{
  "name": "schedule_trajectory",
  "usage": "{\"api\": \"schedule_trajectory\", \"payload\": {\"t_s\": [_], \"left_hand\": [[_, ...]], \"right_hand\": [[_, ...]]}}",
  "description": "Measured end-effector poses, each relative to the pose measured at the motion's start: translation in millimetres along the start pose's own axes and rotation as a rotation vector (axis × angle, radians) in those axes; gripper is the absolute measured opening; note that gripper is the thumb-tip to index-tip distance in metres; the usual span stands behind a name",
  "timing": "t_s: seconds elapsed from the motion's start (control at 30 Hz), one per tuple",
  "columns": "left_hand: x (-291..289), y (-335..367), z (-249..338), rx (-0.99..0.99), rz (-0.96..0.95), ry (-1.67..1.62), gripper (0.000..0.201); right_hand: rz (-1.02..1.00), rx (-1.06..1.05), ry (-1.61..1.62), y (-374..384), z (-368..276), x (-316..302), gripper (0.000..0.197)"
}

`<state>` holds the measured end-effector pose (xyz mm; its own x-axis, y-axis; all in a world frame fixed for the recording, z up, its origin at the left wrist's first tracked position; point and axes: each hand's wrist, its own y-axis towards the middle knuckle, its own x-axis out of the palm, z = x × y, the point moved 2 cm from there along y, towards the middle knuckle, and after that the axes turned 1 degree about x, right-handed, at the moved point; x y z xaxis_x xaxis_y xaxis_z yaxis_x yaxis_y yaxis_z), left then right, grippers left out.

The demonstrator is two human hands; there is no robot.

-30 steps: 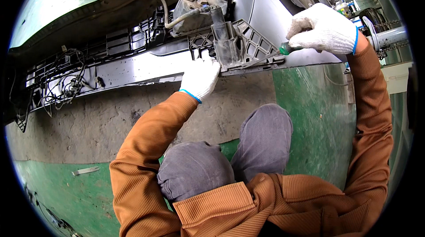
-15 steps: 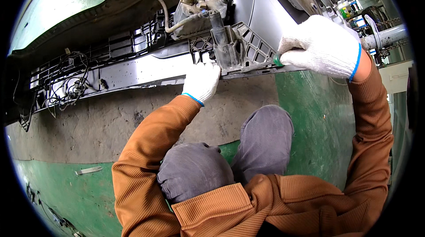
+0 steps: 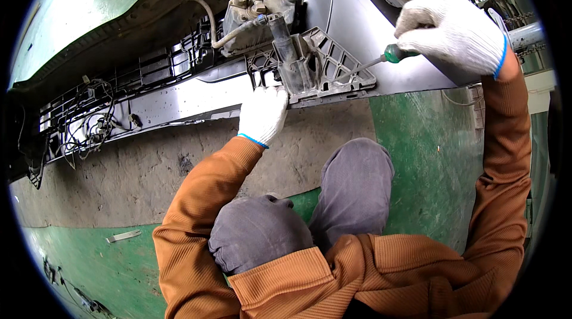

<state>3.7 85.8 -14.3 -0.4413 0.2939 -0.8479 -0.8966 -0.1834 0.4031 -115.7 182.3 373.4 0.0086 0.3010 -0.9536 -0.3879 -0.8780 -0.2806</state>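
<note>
In my gloved right hand [image 3: 450, 33] is a screwdriver [image 3: 392, 53] with a green and dark handle. Its thin shaft slants down to the left and reaches the ribbed grey bracket [image 3: 339, 59] on a car bumper [image 3: 196, 95]. Where exactly the tip sits among the ribs I cannot make out. My gloved left hand [image 3: 263, 115] rests on the bumper's near edge, left of the bracket, its fingertips curled over the rim and partly hidden. Just beyond the bracket is a dusty lamp unit [image 3: 262, 18] with a grey hose.
Black wires [image 3: 95, 122] hang over the bumper's left part. A brown mat [image 3: 119, 182] lies under it on the green floor [image 3: 429, 158]. A flat metal strip [image 3: 124, 236] lies at lower left, and a metal pipe [image 3: 527, 36] stands at the right.
My right hand has moved up and away from the bracket's corner, baring the screwdriver's shaft. The bumper and my left hand have shifted slightly left in view.
</note>
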Motion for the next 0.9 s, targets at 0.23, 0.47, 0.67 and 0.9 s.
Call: {"api": "schedule_trajectory", "payload": {"t_s": [0.23,0.47,0.67,0.9], "left_hand": [[-14,-8,3,-0.07,0.197,-0.161,0.045],[-22,-2,26,0.127,0.514,-0.248,0.089],[-25,38,50,0.23,0.355,-0.132,0.061],[-22,52,52,0.207,0.205,-0.093,0.044]], "right_hand": [[0.188,-0.007,0.051,-75,-1,31,0.023],[0.299,-0.013,-0.005,-112,-6,42,0.022],[0.271,-0.042,-0.099,-116,-18,57,0.026],[0.3,-0.044,-0.124,-118,-21,64,0.026]]}}
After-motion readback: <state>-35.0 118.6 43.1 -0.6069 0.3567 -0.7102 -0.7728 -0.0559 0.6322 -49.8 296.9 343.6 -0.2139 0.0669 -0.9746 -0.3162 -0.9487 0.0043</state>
